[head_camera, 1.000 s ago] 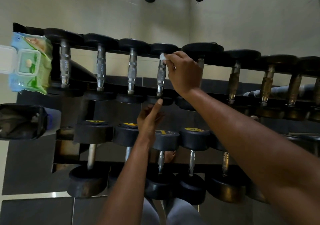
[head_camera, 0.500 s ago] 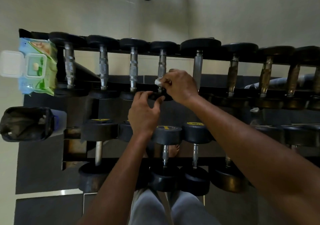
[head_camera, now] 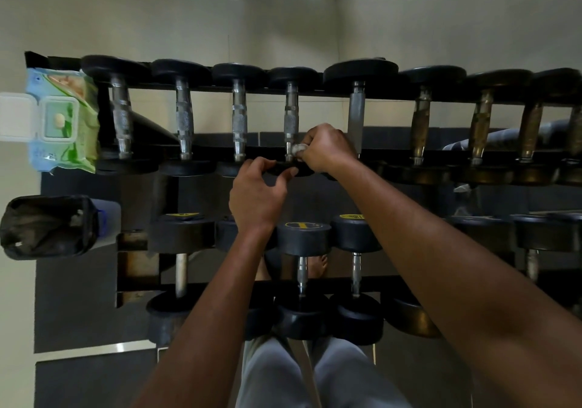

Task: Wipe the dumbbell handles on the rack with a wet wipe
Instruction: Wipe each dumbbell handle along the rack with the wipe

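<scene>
Seen from above, looking down: nearest the viewer, a person's legs in grey trousers (head_camera: 302,373) stand at the foot of a two-tier dumbbell rack (head_camera: 138,269), with two bare forearms reaching away over it. The lower tier holds black dumbbells with round heads, some with yellow labels on top, one of them (head_camera: 303,237) just right of the left wrist. Farther on, the left hand (head_camera: 256,198) sits at the near head (head_camera: 291,168) of the fourth dumbbell from the left on the upper tier, its fingers curled around the head's edge and its thumb touching the rim. Just beyond and to the right, the right hand (head_camera: 326,148) has its fingers closed around a bunched white wet wipe (head_camera: 297,149), which is pressed against the near end of that dumbbell's chrome handle (head_camera: 291,118). The upper tier runs left to right with chrome handles on the left and tarnished brownish ones (head_camera: 420,127) on the right. At the far left, a blue and green pack of wipes (head_camera: 64,121) lies on the rack's end with its white lid flipped open. Nearer on the left stands a bin lined with a dark bag (head_camera: 47,226). Beyond the rack is a pale wall.
</scene>
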`<state>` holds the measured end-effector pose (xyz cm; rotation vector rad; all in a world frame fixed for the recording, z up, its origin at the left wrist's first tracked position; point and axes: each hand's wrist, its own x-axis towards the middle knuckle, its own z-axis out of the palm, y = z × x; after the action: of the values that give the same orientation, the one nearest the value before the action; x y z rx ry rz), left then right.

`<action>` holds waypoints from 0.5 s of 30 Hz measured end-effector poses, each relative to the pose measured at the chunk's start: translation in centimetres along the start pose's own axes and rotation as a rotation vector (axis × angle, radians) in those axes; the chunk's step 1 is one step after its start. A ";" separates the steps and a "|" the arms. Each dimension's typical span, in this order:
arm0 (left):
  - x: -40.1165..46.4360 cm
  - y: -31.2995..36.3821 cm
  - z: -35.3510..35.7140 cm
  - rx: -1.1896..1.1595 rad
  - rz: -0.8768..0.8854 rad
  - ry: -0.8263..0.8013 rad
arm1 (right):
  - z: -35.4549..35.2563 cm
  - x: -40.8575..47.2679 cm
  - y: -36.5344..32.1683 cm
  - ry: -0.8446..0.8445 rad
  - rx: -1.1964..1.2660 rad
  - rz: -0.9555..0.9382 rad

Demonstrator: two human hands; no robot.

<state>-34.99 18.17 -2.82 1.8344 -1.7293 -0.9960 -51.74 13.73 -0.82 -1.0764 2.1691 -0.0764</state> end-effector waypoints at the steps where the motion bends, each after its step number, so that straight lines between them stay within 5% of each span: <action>1: 0.0 0.0 0.0 -0.005 -0.001 0.000 | 0.0 0.1 -0.2 0.000 -0.008 0.011; 7: 0.2 -0.2 0.0 -0.015 -0.004 -0.015 | 0.1 0.2 -0.1 0.040 0.145 0.049; 15: 0.1 -0.2 0.1 0.006 0.014 0.003 | -1.8 2.9 -1.4 -0.021 0.732 0.204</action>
<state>-34.98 18.16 -3.03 1.8247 -1.7426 -0.9826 -53.07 10.35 -0.66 -0.4314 1.9592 -0.6996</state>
